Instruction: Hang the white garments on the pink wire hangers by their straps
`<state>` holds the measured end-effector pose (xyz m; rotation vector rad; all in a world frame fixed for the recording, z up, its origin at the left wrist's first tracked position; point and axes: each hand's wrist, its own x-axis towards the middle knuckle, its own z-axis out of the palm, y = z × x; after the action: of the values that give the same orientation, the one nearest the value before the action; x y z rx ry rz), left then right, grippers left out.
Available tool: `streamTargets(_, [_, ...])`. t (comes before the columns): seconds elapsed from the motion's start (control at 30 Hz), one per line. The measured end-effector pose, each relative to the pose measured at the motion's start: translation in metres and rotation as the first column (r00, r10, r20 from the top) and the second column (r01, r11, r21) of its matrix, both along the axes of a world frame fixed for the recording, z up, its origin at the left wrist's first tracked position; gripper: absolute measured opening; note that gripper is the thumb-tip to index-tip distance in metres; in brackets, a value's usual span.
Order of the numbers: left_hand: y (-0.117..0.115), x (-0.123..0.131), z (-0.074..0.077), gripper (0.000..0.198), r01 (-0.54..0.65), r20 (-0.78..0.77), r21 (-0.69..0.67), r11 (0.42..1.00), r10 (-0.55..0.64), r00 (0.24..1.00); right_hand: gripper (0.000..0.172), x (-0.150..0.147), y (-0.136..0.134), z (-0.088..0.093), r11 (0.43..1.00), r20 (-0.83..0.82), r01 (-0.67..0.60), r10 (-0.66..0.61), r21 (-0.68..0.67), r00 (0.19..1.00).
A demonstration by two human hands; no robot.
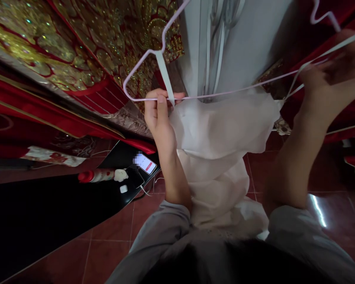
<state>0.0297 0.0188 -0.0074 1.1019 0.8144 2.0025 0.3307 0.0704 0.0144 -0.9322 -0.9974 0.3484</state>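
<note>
A sheer white garment [221,134] hangs from a thin pale-pink wire hanger [142,59] that I hold up in front of me. My left hand [158,112] is closed, pinching the garment's top edge and a white ribbon strap [165,79] against the hanger's lower bar. My right hand [334,75], blurred at the upper right, is closed around the other white strap [328,49] near the hanger's right shoulder. The rest of the garment falls down between my forearms toward my lap.
Red and gold embroidered fabric [77,43] hangs at the upper left, more red cloth at the right. A black table [47,213] at the left carries a phone [144,163], a red-capped bottle [99,175] and a small white charger [123,189]. Red floor tiles [112,236] lie below.
</note>
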Motion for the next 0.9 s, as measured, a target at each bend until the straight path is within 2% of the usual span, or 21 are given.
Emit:
streamTargets(0.1, [0.0, -0.001, -0.002, 0.017, 0.019, 0.0, 0.059, 0.998, -0.019, 1.0, 0.072, -0.004, 0.01, 0.0, 0.987, 0.092, 0.042, -0.057, 0.156, 0.994])
streamTargets(0.27, [0.001, -0.004, -0.004, 0.016, 0.023, -0.005, 0.081, 0.996, -0.022, 1.0, 0.061, 0.011, 0.019, -0.008, 0.99, 0.166, 0.085, -0.103, 0.111, 0.981])
streamTargets(0.43, [-0.001, -0.003, -0.005, 0.014, 0.052, -0.005, 0.084, 0.995, -0.051, 0.999, 0.069, 0.034, 0.04, -0.009, 0.98, 0.402, 0.102, -0.164, 0.171, 0.901])
streamTargets(0.53, [0.0, -0.005, -0.006, 0.015, 0.051, 0.003, 0.087, 0.995, -0.051, 0.999, 0.066, 0.028, 0.045, 0.002, 0.989, 0.419, 0.054, -0.108, 0.138, 0.902])
streamTargets(0.6, [0.001, -0.006, -0.007, 0.015, 0.051, 0.013, 0.086, 0.995, -0.052, 0.999, 0.056, 0.018, 0.038, 0.017, 0.996, 0.465, 0.064, -0.089, 0.07, 0.881])
streamTargets(0.7, [0.001, -0.005, -0.007, 0.016, 0.053, 0.016, 0.093, 0.994, -0.055, 0.998, 0.042, 0.001, 0.018, 0.043, 0.99, 0.665, 0.101, -0.009, -0.099, 0.746])
streamTargets(0.8, [0.0, -0.003, -0.006, 0.017, 0.042, 0.008, 0.047, 0.998, -0.043, 0.999, 0.051, -0.012, 0.001, 0.059, 0.977, 0.791, 0.108, 0.081, -0.182, 0.606])
streamTargets(0.83, [0.0, -0.002, -0.006, 0.018, 0.037, 0.001, 0.027, 0.999, -0.037, 0.999, 0.052, -0.014, -0.002, 0.06, 0.979, 0.794, 0.125, 0.052, -0.16, 0.605])
streamTargets(0.87, [-0.001, -0.002, -0.006, 0.018, 0.032, -0.004, 0.016, 0.999, -0.032, 0.999, 0.051, -0.017, -0.005, 0.058, 0.981, 0.758, 0.124, 0.034, -0.15, 0.651])
streamTargets(0.9, [-0.001, -0.002, -0.006, 0.018, 0.03, -0.006, 0.006, 1.0, -0.03, 1.0, 0.049, -0.02, -0.007, 0.055, 0.982, 0.677, 0.106, 0.031, -0.16, 0.735])
